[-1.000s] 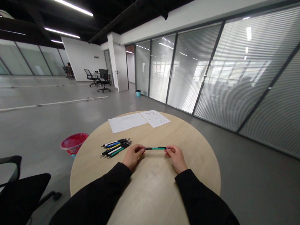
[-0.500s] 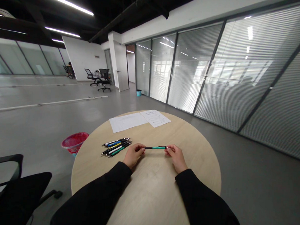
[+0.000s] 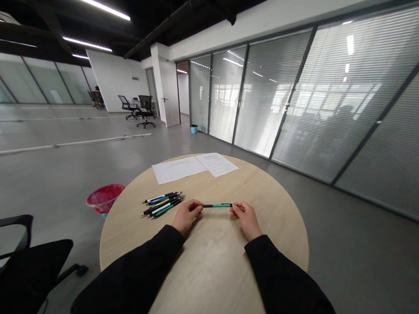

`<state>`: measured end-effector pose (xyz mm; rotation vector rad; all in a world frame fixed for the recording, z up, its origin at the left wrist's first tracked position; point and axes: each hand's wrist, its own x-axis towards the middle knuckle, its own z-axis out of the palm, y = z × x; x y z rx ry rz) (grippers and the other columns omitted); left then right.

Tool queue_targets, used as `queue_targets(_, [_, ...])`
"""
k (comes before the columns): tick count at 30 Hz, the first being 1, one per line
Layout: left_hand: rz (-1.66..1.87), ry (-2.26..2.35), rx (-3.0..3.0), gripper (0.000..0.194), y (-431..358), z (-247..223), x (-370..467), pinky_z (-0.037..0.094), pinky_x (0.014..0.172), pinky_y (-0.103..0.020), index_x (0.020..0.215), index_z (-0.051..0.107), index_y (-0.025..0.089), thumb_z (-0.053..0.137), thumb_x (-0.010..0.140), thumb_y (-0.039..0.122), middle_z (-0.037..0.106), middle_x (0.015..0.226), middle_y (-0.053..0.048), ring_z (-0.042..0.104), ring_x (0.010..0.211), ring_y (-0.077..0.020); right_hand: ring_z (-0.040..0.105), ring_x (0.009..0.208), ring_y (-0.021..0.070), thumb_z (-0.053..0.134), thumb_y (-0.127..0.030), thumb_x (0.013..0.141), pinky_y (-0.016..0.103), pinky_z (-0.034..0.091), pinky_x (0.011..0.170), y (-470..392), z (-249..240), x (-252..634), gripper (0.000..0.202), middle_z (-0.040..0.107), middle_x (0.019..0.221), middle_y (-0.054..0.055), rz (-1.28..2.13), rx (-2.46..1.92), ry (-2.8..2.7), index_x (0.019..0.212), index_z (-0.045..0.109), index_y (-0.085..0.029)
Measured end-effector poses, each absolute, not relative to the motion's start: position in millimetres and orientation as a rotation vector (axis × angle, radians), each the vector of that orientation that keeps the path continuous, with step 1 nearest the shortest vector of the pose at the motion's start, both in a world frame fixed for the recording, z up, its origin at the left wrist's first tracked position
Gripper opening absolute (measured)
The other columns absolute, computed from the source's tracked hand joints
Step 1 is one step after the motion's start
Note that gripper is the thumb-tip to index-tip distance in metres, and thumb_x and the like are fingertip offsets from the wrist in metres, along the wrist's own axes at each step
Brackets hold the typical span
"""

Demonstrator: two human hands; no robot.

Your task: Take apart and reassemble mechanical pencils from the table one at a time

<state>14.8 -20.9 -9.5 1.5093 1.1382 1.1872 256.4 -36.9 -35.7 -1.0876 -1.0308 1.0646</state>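
Observation:
A green and black pen (image 3: pixel 218 205) is stretched level between my two hands over the table. My left hand (image 3: pixel 188 215) pinches its black end, and my right hand (image 3: pixel 245 218) pinches the green end where the clip sits. The very tips of the pen are hidden by my fingers. Just left of my left hand lies a loose pile of pens (image 3: pixel 163 205) in black, white, blue, yellow and green, roughly side by side and slanted.
The round wooden table (image 3: pixel 263 192) bears two overlapping paper sheets, a plain one (image 3: pixel 177 170) and a printed one (image 3: pixel 218 165), at its far edge. A red bin (image 3: pixel 104 196) stands on the floor left of it. A black chair (image 3: pixel 34 260) is at lower left.

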Motion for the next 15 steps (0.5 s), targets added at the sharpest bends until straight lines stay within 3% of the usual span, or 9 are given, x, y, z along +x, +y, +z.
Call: queue_targets(15, [1.183,1.136,1.515,0.029,-21.4,-8.2,15.2,0.048,0.063,-0.029,0.082,0.067,0.016,0.072,0.071,0.042,0.065,0.066,-0.001,0.062,0.063,-0.0169,0.062,0.06,0.0156,0.077,-0.055,0.068,0.028,0.05,0.059,-39.7,-31.4,255.8,0.043,0.069,0.069,0.004,1.053,-1.084,-1.049,0.081,0.064,-0.016])
